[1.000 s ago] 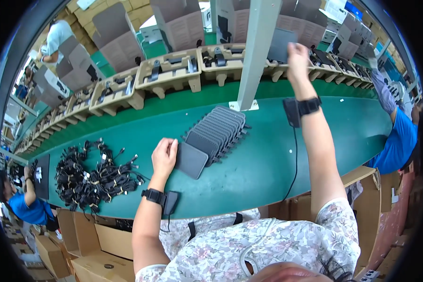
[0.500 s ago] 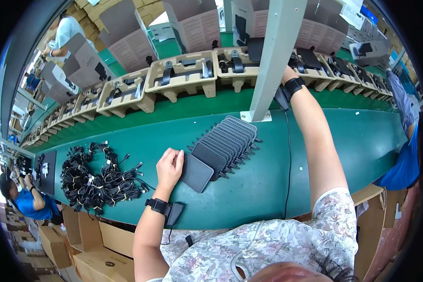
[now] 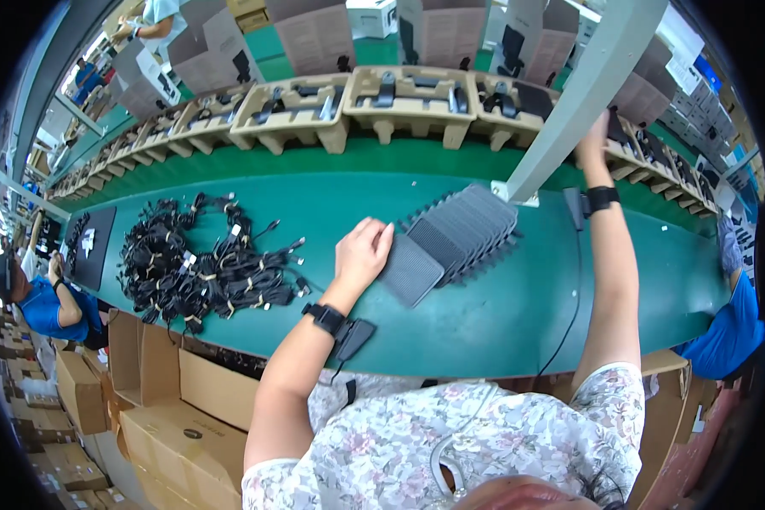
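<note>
My left hand (image 3: 364, 253) is closed on the left edge of a flat black rectangular panel (image 3: 413, 270), fingers curled and thumb along its corner. That panel lies at the near end of an overlapping row of similar ribbed black panels (image 3: 476, 223), which have short plugs sticking out along their sides. My right hand (image 3: 595, 140) reaches far forward, just right of the grey post, to the moulded trays. Its fingers are blurred and partly hidden, so whether it holds anything is unclear. Near it a dark flat piece (image 3: 618, 129) sits in a tray.
Bundled black cables (image 3: 204, 263) are heaped on the green table (image 3: 331, 340) to the left. A row of brown pulp trays (image 3: 408, 106) runs behind, with open boxes (image 3: 442, 34) beyond. The grey post (image 3: 582, 98) rises beside my right hand. Co-workers (image 3: 55, 297) stand at both sides.
The view has shifted, so the table's things sit differently in the picture. My right hand has moved from behind the post to its right side. My left hand stays at the front panel.
</note>
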Tool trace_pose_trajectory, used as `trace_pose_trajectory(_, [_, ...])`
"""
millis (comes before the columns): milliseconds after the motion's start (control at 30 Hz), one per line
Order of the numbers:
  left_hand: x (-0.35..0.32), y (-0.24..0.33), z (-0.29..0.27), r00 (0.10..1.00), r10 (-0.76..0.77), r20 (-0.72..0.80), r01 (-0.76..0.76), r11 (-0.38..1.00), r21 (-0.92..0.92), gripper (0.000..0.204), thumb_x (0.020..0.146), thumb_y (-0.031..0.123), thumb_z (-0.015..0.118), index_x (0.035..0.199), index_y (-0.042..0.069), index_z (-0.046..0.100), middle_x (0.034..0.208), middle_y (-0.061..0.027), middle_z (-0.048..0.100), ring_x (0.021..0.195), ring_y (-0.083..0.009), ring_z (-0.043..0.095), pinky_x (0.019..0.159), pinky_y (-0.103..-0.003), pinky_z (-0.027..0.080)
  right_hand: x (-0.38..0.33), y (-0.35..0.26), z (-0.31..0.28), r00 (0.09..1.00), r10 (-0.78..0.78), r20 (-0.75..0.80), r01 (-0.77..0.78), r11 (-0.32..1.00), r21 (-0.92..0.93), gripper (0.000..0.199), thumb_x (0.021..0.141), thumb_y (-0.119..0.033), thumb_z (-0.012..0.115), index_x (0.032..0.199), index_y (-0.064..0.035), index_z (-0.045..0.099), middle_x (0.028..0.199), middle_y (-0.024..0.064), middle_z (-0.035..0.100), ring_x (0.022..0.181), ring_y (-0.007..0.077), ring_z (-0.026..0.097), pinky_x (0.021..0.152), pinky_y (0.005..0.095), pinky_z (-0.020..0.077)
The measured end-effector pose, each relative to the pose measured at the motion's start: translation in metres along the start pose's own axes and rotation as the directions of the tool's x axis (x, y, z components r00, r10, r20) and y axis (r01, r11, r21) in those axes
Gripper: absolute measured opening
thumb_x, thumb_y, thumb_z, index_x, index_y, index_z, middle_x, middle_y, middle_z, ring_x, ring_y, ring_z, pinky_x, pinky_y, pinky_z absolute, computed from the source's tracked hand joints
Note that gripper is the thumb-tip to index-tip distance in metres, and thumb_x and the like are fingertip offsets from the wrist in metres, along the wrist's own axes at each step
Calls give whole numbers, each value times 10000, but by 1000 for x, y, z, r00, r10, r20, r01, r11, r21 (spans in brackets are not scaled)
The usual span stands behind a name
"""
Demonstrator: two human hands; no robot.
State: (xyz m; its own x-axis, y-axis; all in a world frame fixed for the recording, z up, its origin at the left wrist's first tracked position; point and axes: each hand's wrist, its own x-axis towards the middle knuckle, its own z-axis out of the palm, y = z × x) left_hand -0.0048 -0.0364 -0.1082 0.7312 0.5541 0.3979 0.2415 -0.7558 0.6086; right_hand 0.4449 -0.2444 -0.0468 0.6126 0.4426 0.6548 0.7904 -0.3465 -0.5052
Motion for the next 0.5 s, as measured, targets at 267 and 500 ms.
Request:
trace_pose_trajectory(267, [7, -42, 4, 984, -101, -149, 43, 935, -351, 199, 832, 214, 600, 807, 18, 579, 827, -128, 561, 656, -259, 550, 570, -326, 451, -101, -224, -41, 944, 50, -326, 72, 934, 350, 162, 893, -137, 544, 1005, -21, 555, 908, 35, 569, 813, 117, 527, 716, 239, 431])
trace_pose_trajectory(500, [-7, -7, -31, 977, 200, 71, -193, 977, -92, 300, 749, 276, 689, 848, 17, 575, 831, -111, 557, 840, -272, 526, 718, -367, 442, -191, -310, 10, 778, -356, 518, 393, 919, 41, 324, 730, -172, 695, 1004, -49, 576, 926, 81, 585, 812, 221, 570, 705, 309, 470])
